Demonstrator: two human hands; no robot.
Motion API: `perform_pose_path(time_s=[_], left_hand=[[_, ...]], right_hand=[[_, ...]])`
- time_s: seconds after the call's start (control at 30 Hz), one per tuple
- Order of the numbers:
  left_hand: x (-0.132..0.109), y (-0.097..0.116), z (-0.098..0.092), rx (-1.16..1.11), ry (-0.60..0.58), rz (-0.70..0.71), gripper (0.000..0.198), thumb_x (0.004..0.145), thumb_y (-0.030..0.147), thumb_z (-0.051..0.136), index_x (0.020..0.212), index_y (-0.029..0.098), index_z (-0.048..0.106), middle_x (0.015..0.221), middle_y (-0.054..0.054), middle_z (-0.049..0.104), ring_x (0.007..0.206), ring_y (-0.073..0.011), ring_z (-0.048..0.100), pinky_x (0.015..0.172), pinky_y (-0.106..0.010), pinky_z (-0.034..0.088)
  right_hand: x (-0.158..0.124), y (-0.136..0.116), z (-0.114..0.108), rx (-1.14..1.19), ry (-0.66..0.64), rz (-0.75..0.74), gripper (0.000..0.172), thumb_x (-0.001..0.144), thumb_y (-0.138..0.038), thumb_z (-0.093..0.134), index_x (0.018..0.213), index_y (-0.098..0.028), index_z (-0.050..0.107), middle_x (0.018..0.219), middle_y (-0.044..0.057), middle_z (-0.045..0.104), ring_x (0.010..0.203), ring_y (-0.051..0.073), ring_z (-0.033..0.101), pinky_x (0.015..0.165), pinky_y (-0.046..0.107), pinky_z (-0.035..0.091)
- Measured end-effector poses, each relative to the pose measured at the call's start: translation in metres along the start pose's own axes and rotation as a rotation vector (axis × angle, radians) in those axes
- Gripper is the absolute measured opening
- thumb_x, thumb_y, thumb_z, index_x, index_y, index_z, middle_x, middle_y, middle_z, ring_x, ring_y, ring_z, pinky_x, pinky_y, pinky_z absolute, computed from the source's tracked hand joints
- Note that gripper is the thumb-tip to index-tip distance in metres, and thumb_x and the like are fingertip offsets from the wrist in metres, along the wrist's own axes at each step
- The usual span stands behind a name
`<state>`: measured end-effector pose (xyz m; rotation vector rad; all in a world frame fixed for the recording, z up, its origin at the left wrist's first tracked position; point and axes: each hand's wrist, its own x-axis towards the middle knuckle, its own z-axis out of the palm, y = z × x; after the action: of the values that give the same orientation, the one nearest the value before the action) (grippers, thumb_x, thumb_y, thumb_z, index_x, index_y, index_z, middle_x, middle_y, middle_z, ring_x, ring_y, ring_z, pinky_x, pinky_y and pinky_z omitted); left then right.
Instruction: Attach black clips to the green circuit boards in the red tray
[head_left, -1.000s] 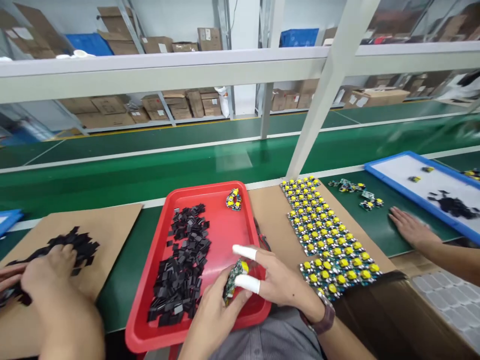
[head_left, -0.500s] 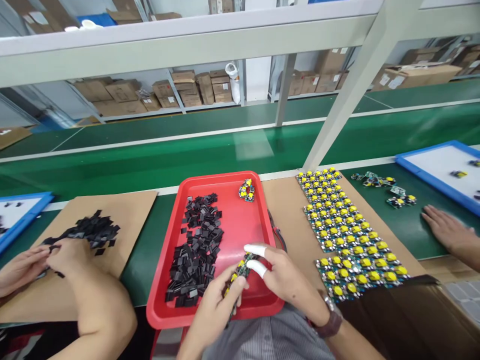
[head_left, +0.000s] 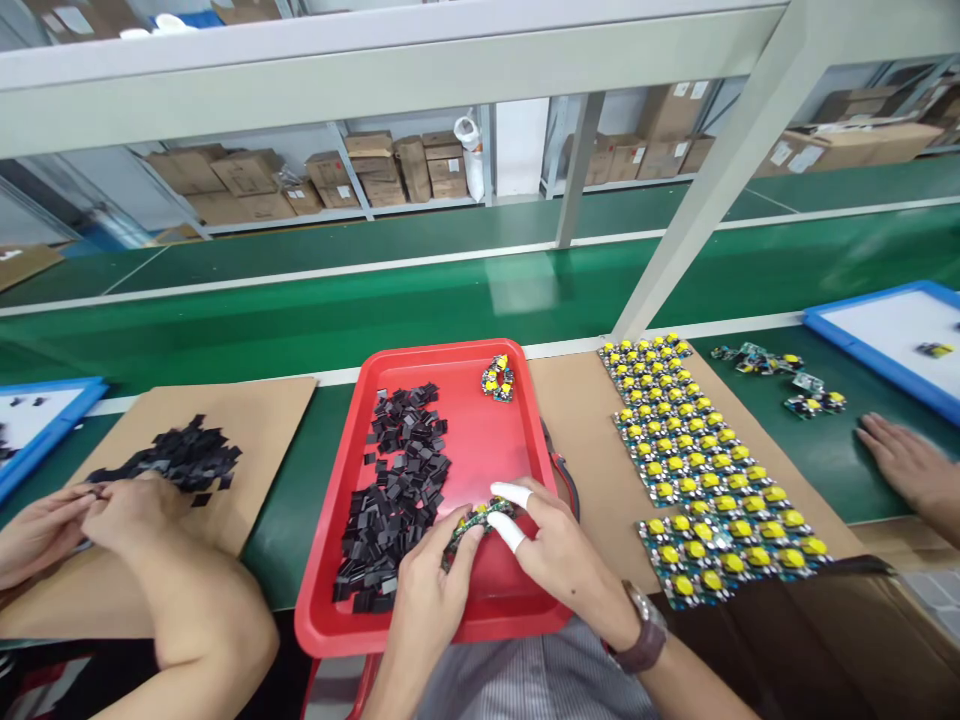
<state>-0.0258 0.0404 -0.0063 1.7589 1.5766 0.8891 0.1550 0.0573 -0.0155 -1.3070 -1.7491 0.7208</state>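
Over the near half of a red tray (head_left: 495,440), my left hand (head_left: 436,575) grips one end of a strip of small green circuit boards (head_left: 476,519). White finger covers sit on the thumb and forefinger of my right hand (head_left: 551,545), which pinch the other end of that strip. Many small black squares (head_left: 397,480) lie heaped along the tray's left side. In the tray's far right corner rests a little cluster of circuit boards with yellow parts (head_left: 498,379).
Rows of yellow-topped circuit boards (head_left: 697,460) cover cardboard (head_left: 577,430) on the right. A co-worker's hands (head_left: 112,515) work at a black pile (head_left: 187,455) on the left. Another person's hand (head_left: 904,460) rests at far right, near loose boards (head_left: 814,402). A slanted post (head_left: 697,190) stands behind.
The board strip has turned from steeply slanted to nearly level, and my left hand has risen slightly with it. My right hand stays on its end. The view has shifted a little.
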Motion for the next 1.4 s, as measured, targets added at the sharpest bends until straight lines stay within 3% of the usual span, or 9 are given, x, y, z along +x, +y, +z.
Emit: perform_pose_path(time_s=[0.13, 0.3, 0.47, 0.7, 1.0, 1.1, 1.2, 1.3, 1.4], left_hand=[[-0.002, -0.01, 0.011, 0.156, 0.171, 0.182, 0.024, 0.094, 0.031, 0.066, 0.113, 0.021, 0.076, 0.104, -0.009, 0.082, 0.089, -0.0247, 0.079, 0.087, -0.034, 0.06], [0.004, -0.006, -0.002, 0.191, -0.112, -0.012, 0.031, 0.099, 0.038, 0.057, 0.123, 0.023, 0.071, 0.122, -0.008, 0.077, 0.112, -0.028, 0.074, 0.099, -0.04, 0.057], [0.0, 0.011, -0.014, 0.105, -0.298, 0.075, 0.04, 0.102, 0.03, 0.05, 0.141, 0.025, 0.059, 0.141, -0.009, 0.067, 0.128, -0.026, 0.065, 0.109, -0.039, 0.051], [-0.01, 0.007, 0.008, 0.285, -0.093, 0.055, 0.036, 0.099, 0.031, 0.05, 0.128, 0.014, 0.065, 0.111, -0.018, 0.078, 0.095, -0.0322, 0.078, 0.083, -0.04, 0.06], [0.007, 0.012, -0.013, 0.024, -0.203, -0.219, 0.076, 0.095, 0.057, 0.058, 0.157, 0.021, 0.033, 0.11, -0.01, 0.071, 0.08, -0.0236, 0.072, 0.083, -0.042, 0.058], [0.007, 0.016, -0.015, -0.211, -0.179, -0.19, 0.072, 0.099, 0.063, 0.042, 0.157, 0.021, 0.034, 0.131, -0.016, 0.065, 0.109, -0.0286, 0.069, 0.098, -0.046, 0.055], [0.006, 0.013, -0.016, -0.303, -0.192, -0.16, 0.073, 0.098, 0.068, 0.038, 0.155, 0.022, 0.042, 0.155, -0.017, 0.049, 0.14, -0.0332, 0.051, 0.116, -0.049, 0.041], [0.005, 0.005, -0.019, -0.347, -0.262, -0.218, 0.069, 0.098, 0.066, 0.044, 0.152, 0.024, 0.047, 0.155, -0.014, 0.052, 0.14, -0.0336, 0.052, 0.117, -0.049, 0.041], [0.006, 0.003, -0.022, -0.375, -0.257, -0.204, 0.07, 0.09, 0.069, 0.057, 0.145, 0.026, 0.057, 0.153, -0.011, 0.056, 0.143, -0.0349, 0.049, 0.121, -0.048, 0.037]], right_hand=[[-0.003, -0.001, 0.006, -0.167, 0.105, -0.089, 0.021, 0.101, -0.018, 0.05, 0.113, -0.015, 0.068, 0.1, 0.013, 0.069, 0.091, 0.027, 0.07, 0.082, 0.043, 0.061], [-0.005, 0.004, -0.01, -0.229, -0.185, -0.043, 0.03, 0.097, -0.012, 0.054, 0.124, -0.015, 0.067, 0.117, 0.015, 0.07, 0.113, 0.032, 0.066, 0.098, 0.052, 0.057], [-0.002, -0.003, -0.029, 0.082, -0.305, -0.022, 0.056, 0.098, -0.023, 0.06, 0.153, -0.022, 0.047, 0.152, 0.012, 0.056, 0.139, 0.027, 0.054, 0.116, 0.047, 0.047], [-0.012, -0.009, -0.003, 0.09, -0.066, 0.009, 0.027, 0.099, -0.017, 0.058, 0.122, -0.018, 0.072, 0.115, 0.011, 0.076, 0.099, 0.026, 0.074, 0.093, 0.04, 0.061], [-0.008, -0.008, -0.03, -0.094, -0.203, -0.106, 0.043, 0.098, -0.025, 0.064, 0.141, -0.02, 0.06, 0.143, 0.012, 0.063, 0.139, 0.033, 0.049, 0.115, 0.059, 0.044], [-0.008, -0.025, -0.033, 0.091, -0.341, -0.237, 0.057, 0.097, -0.031, 0.067, 0.151, -0.023, 0.049, 0.155, 0.008, 0.053, 0.148, 0.026, 0.041, 0.122, 0.048, 0.039], [-0.01, -0.033, -0.022, 0.194, -0.309, -0.287, 0.035, 0.101, -0.026, 0.062, 0.136, -0.021, 0.062, 0.149, 0.008, 0.059, 0.146, 0.021, 0.045, 0.123, 0.042, 0.038], [-0.01, -0.029, -0.014, 0.236, -0.205, -0.277, 0.024, 0.103, -0.022, 0.059, 0.125, -0.02, 0.067, 0.137, 0.008, 0.069, 0.136, 0.018, 0.056, 0.119, 0.039, 0.043], [-0.01, -0.023, -0.016, 0.181, -0.275, -0.32, 0.044, 0.101, -0.032, 0.062, 0.142, -0.016, 0.056, 0.146, 0.014, 0.061, 0.143, 0.021, 0.05, 0.121, 0.04, 0.041]])
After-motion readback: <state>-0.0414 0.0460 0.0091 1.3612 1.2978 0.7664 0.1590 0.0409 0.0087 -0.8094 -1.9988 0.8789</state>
